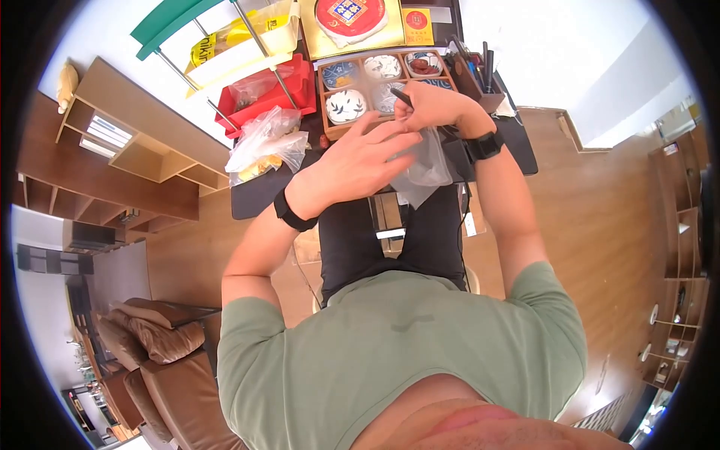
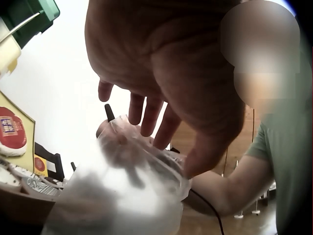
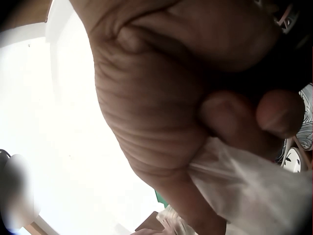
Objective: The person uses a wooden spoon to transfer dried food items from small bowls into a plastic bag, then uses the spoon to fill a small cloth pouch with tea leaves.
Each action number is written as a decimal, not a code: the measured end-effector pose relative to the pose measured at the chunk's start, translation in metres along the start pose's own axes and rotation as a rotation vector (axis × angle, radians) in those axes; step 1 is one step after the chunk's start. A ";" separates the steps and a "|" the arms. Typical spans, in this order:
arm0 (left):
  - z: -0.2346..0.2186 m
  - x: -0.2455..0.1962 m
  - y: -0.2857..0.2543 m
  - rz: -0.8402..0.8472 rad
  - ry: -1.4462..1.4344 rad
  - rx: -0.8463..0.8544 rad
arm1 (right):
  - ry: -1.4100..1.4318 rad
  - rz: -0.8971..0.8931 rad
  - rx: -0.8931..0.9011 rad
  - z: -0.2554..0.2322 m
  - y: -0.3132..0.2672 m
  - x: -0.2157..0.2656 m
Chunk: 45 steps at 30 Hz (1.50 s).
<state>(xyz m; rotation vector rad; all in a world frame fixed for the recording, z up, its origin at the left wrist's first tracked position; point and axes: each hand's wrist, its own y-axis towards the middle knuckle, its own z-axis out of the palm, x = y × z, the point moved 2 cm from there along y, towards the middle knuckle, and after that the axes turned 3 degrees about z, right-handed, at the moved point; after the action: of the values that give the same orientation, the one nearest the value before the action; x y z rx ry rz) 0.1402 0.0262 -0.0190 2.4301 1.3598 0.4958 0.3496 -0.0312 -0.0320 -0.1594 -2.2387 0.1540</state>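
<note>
In the head view a clear plastic bag (image 1: 425, 166) hangs below the right hand (image 1: 435, 109), whose curled fingers grip it together with a dark pen-like stick (image 1: 402, 97). The left hand (image 1: 358, 159) is beside the bag, fingers spread and extended. In the left wrist view the left palm (image 2: 161, 63) is above the bag (image 2: 122, 191), its thumb at the bag's edge; the stick (image 2: 109, 112) points up past the right hand. The right wrist view shows the right hand's curled fingers (image 3: 230, 117) with the bag (image 3: 249, 186) bunched at them.
A wooden divided tray (image 1: 335, 132) with patterned bowls lies beyond the hands. At its left are a red bin (image 1: 306, 88) and another plastic bag (image 1: 270, 142); at its right, a pen holder (image 1: 487, 99). A gold box (image 1: 319, 46) stands behind, near a green-topped rack (image 1: 169, 26).
</note>
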 end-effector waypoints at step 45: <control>0.034 0.033 -0.011 -0.512 -0.224 -0.286 | 0.113 0.067 -0.698 0.002 -0.024 -0.030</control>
<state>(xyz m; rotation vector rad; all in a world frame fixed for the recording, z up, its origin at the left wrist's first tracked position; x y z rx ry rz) 0.1633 0.0566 -0.0491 1.7626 1.6050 0.2538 0.3646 -0.0595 -0.0522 -0.5987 -2.0880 -0.5947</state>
